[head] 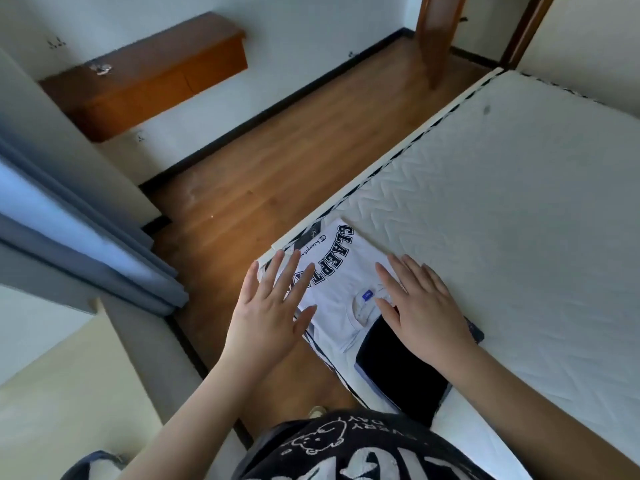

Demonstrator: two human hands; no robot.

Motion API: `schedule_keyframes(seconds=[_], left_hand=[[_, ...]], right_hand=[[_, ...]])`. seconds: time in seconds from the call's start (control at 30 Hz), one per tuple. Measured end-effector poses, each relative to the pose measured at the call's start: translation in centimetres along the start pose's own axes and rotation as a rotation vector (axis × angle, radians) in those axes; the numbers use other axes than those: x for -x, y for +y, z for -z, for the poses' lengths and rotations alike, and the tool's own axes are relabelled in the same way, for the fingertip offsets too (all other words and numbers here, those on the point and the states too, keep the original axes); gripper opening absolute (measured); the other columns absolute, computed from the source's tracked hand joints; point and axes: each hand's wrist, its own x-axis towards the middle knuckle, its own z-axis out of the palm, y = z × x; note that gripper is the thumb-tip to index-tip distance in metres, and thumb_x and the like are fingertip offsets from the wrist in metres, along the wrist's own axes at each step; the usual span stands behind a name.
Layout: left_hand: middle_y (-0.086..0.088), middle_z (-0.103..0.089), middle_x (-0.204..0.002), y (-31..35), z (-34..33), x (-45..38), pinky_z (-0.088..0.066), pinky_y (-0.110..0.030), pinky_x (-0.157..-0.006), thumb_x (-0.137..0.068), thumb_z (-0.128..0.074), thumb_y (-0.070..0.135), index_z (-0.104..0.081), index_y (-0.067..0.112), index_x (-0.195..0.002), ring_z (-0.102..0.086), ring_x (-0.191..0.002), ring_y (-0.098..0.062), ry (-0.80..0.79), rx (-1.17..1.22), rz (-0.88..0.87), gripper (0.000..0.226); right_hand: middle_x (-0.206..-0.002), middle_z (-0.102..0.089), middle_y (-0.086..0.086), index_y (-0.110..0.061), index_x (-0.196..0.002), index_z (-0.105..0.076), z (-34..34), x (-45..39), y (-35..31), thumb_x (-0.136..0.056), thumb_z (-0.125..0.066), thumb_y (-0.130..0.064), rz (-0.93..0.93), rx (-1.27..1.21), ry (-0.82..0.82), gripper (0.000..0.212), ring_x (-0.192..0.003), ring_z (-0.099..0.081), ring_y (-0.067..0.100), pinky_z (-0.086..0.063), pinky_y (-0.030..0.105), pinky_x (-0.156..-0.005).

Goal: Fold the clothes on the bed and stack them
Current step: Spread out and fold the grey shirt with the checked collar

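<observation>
A folded shirt (pixel 341 268) is lying on the bed (pixel 519 202), at its left edge near the near corner. A second folded garment (pixel 401 365) is lying just beside it on the near side, touching it. The left hand (pixel 270 310) is hovering flat over the shirt's left edge, at the edge of the bed. The right hand (pixel 422 313) is resting flat across the seam where the two garments are meeting.

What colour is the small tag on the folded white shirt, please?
Blue; the small tag on the folded white shirt shows in the head view.
</observation>
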Motion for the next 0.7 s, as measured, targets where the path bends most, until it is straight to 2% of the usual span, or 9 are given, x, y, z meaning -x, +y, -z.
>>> schedule_keyframes(seconds=[0.07, 0.2, 0.3, 0.43, 0.6, 0.7], left_hand=[[-0.001, -0.02, -0.162, -0.3, -0.4, -0.1, -0.005, -0.052, -0.121, -0.1, -0.025, 0.058, -0.028, 0.028, -0.153, -0.006, -0.151, -0.025, 0.006, 0.016, -0.052, 0.061], [-0.003, -0.026, -0.16, -0.7, -1.0, -0.6, -0.01, -0.053, -0.121, -0.1, -0.028, 0.056, -0.038, 0.025, -0.15, -0.014, -0.15, -0.024, 0.045, 0.067, -0.216, 0.059], [-0.005, -0.032, -0.157, -0.1, -0.9, -1.2, -0.02, -0.057, -0.118, -0.098, -0.028, 0.055, -0.046, 0.023, -0.145, -0.022, -0.148, -0.025, 0.024, 0.084, -0.329, 0.06], [-0.004, -0.04, -0.153, 3.3, 0.9, -2.7, -0.032, -0.056, -0.112, -0.097, -0.025, 0.053, -0.05, 0.024, -0.143, -0.032, -0.143, -0.026, 0.009, 0.153, -0.489, 0.06], [-0.001, -0.033, -0.157, 10.0, 4.3, -4.1, -0.021, -0.051, -0.119, -0.099, -0.022, 0.051, -0.043, 0.027, -0.147, -0.024, -0.147, -0.024, 0.044, 0.219, -0.705, 0.058], [0.002, -0.023, -0.161, 14.8, 6.5, -4.6, -0.01, -0.047, -0.121, -0.1, -0.017, 0.051, -0.036, 0.032, -0.15, -0.013, -0.15, -0.021, 0.054, 0.206, -0.868, 0.057]], right_hand=[[-0.153, -0.039, 0.008, -0.018, -0.147, -0.043, 0.2, 1.1, -0.9, -0.098, -0.02, -0.049, -0.066, 0.009, -0.003, 0.062, -0.143, -0.034, 0.026, -0.027, 0.046, -0.117], [-0.152, -0.041, 0.007, -0.019, -0.145, -0.045, 1.1, 3.6, -2.7, -0.099, -0.021, -0.048, -0.227, 0.032, -0.009, 0.06, -0.142, -0.035, 0.027, -0.028, 0.048, -0.116], [-0.152, -0.042, 0.007, -0.019, -0.145, -0.046, 1.8, 6.4, -3.7, -0.099, -0.023, -0.042, -0.361, 0.029, -0.007, 0.056, -0.141, -0.036, 0.027, -0.029, 0.049, -0.115], [-0.153, -0.04, 0.006, -0.021, -0.146, -0.045, 2.7, 10.8, -3.4, -0.098, -0.016, -0.043, -0.56, 0.031, -0.029, 0.06, -0.143, -0.034, 0.027, -0.026, 0.048, -0.117], [-0.156, -0.034, 0.006, -0.022, -0.15, -0.037, 3.4, 16.9, -2.1, -0.099, -0.01, -0.045, -0.824, 0.009, 0.019, 0.062, -0.146, -0.028, 0.026, -0.022, 0.046, -0.119], [-0.159, -0.027, 0.003, -0.026, -0.152, -0.029, 3.5, 21.2, -1.1, -0.099, -0.007, -0.049, -0.981, -0.022, 0.058, 0.062, -0.149, -0.019, 0.023, -0.014, 0.043, -0.122]])
